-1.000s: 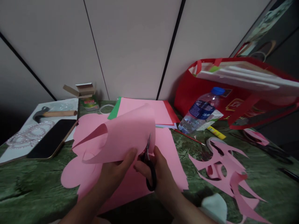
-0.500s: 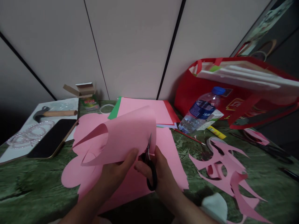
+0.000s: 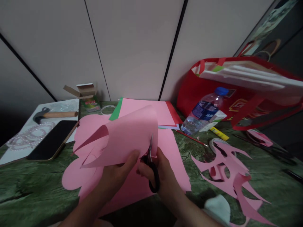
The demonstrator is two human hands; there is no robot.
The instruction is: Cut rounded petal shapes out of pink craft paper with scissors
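Observation:
A curled sheet of pink paper [image 3: 132,135] is raised in front of me, pinched near its lower edge by my left hand [image 3: 120,170], thumb on top. My right hand [image 3: 163,176] grips a pair of black-handled scissors [image 3: 155,176], fingers through the loops. The blades point up and sit on the paper's right part, close to its edge. Beneath both hands lie more pink sheets [image 3: 175,164]. Cut pink pieces with rounded edges [image 3: 73,175] lie to the left, partly under the raised sheet.
Pink offcuts [image 3: 222,170] lie to the right, near a yellow tube [image 3: 219,133]. A water bottle [image 3: 203,110] leans against a red bag [image 3: 189,91]. On the left are a phone [image 3: 53,140], a hammer [image 3: 56,114], bead strings [image 3: 30,135] and an open small box [image 3: 91,102].
Both hands keep nearly the same place and grip. The scissor blades look slightly closer together, and the raised sheet has shifted very slightly left.

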